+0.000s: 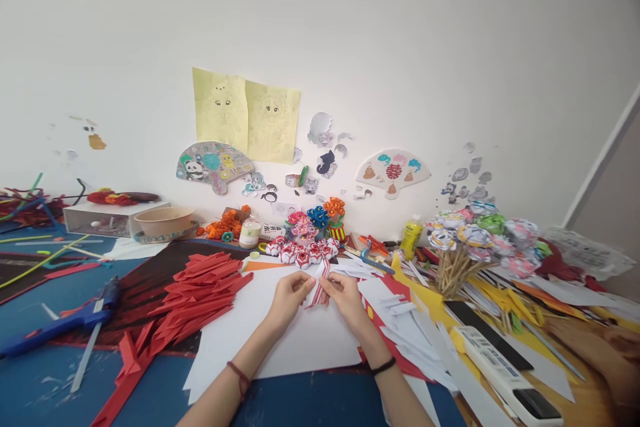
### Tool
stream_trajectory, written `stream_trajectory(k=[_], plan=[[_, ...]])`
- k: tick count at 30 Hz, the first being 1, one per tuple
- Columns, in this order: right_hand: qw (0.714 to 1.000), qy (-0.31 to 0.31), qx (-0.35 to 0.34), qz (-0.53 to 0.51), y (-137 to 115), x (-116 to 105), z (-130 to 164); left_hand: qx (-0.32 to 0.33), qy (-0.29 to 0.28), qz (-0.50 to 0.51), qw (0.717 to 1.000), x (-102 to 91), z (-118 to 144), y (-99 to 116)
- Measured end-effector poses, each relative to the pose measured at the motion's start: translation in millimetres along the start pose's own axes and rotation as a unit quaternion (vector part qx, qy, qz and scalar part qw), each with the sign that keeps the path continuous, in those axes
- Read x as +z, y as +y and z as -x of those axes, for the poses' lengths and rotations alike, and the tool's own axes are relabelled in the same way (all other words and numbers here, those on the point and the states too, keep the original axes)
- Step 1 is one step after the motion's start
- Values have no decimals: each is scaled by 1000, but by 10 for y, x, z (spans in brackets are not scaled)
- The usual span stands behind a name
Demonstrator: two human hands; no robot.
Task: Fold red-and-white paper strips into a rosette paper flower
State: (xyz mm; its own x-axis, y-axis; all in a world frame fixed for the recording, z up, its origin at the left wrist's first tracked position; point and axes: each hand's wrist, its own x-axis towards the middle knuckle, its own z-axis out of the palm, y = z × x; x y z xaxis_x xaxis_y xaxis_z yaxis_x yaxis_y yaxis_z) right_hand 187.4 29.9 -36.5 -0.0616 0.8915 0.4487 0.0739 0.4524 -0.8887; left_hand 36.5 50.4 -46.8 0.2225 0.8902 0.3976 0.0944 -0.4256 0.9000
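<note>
Both forearms come into view from the bottom edge, and at their ends my left hand [289, 295] and right hand [345, 293] are close together, fingers pinched on a small folded paper piece [318, 283] in red and white. I hold it just above the white sheet [280, 340] on the surface. I judge the piece very light and thin, easy to crease or tear, so it is best held at the folded edges with fingertips only. Just behind the piece stands a row of finished paper flowers [303, 252]. Left of the piece lies a pile of red paper strips [195, 293], and further left a blue glue gun [65, 320]. Right of the piece are white paper scraps [415, 333] and a bunch of paper flowers on sticks [475, 240]. Nothing stands between my hands and the piece.
</note>
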Motion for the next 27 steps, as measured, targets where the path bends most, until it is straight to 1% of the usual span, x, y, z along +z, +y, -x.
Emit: stream_trajectory(k=[3, 6, 11, 15, 16, 18, 21, 24, 27], plan=[[1000, 4, 2, 2, 1, -2, -5, 2, -4, -4, 1000, 2, -16, -21], [1000, 5, 3, 4, -7, -4, -3, 17, 2, -37, 999, -10, -9, -14], [1000, -5, 10, 7, -9, -4, 8, 55, 8, -144, 988, -40, 12, 39], [1000, 5, 13, 12, 10, 9, 14, 79, 7, -255, 964, -150, -28, 96], [1000, 8, 14, 14, 15, 13, 16, 83, 16, -288, 954, -204, -41, 105], [1000, 11, 16, 15, 25, 22, 18, 79, 58, -364, 926, -335, -57, 109], [1000, 7, 20, 15, 43, 38, 22, 49, 121, -482, 866, -537, -41, 67], [1000, -1, 23, 12, 67, 52, 23, 16, 136, -573, 808, -662, -6, -8], [1000, -8, 26, 7, 88, 57, 23, -7, 128, -634, 762, -701, 7, -67]])
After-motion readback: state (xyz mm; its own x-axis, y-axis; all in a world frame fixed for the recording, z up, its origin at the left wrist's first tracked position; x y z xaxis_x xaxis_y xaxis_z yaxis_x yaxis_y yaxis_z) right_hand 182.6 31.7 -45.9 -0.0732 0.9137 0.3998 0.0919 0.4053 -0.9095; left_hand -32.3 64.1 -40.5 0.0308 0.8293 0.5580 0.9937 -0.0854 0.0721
